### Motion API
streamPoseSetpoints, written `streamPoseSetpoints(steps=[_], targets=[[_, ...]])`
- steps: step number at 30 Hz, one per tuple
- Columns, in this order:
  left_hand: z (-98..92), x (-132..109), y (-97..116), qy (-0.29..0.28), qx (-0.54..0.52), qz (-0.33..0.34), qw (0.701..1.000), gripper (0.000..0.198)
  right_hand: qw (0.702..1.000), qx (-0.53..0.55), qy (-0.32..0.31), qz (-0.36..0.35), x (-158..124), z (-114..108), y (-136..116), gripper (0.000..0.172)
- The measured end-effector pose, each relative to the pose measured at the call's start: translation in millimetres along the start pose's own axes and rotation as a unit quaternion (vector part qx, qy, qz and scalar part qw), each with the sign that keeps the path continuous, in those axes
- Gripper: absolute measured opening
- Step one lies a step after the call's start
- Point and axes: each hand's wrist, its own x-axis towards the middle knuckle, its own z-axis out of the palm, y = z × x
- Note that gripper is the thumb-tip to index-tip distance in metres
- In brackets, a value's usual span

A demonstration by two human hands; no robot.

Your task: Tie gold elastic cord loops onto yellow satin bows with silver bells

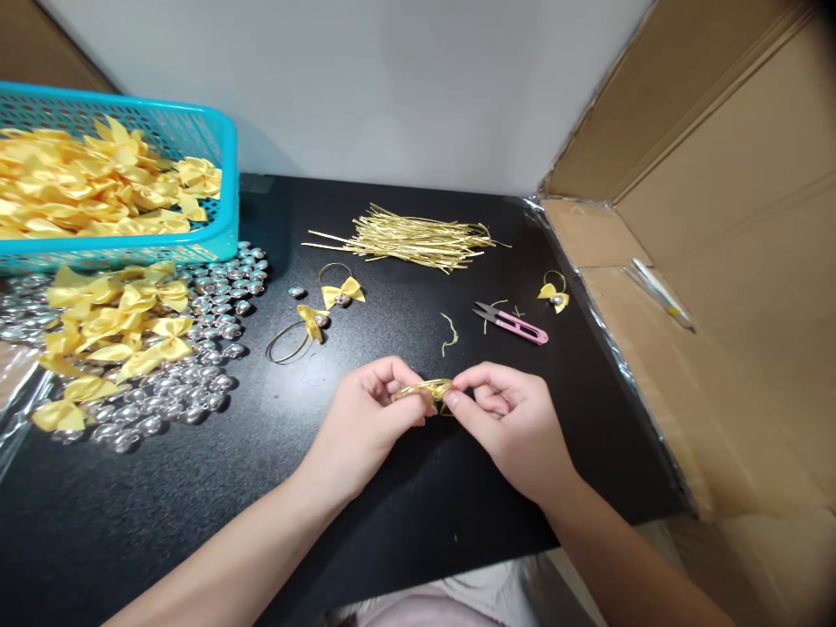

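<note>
Over the front middle of the black table, my left hand [372, 414] pinches a gold cord loop [424, 386] between thumb and fingers. My right hand [513, 422] is closed at the loop's right side, thumb and forefinger on it. A bit of yellow shows between the fingertips; the rest is hidden by them. Beyond my left hand lie two gold loops, each with a yellow bow and a silver bead: a nearer bow [313, 323] and a farther bow [342, 293]. Pink thread snips [513, 323] lie beyond my right hand, blades pointing left.
A turquoise basket [225, 192] of yellow bows stands back left. Before it are silver beads [170, 392] and a pile of bows [124, 313]. Gold cords [424, 239] lie at the back. Another bow loop [554, 296] sits right, near a cardboard wall [731, 200].
</note>
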Motion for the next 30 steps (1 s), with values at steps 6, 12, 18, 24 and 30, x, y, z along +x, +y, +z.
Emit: streamPoseSetpoints(steps=[6, 12, 18, 24, 30], targets=[[-1.0, 0, -3, -0.008, 0.0, -0.007, 1.0, 0.01, 0.999, 0.031, -0.015, 0.027, 0, 0, 0, 0.013], [-1.2, 0, -1, -0.027, -0.052, -0.018, 0.998, 0.01, 0.999, 0.034, -0.012, 0.009, -2, -2, 0, 0.012], [-0.8, -1, 0, -0.026, -0.068, -0.025, 0.997, 0.007, 0.993, 0.118, 0.005, -0.015, -4, -7, 7, 0.013], [-1.1, 0, -2, -0.025, -0.078, -0.023, 0.996, 0.008, 0.98, 0.182, 0.055, -0.061, -5, -9, 17, 0.02], [-1.5, -1, -1, -0.024, -0.085, -0.029, 0.996, 0.008, 0.983, 0.117, 0.041, -0.134, -6, -10, 19, 0.018]])
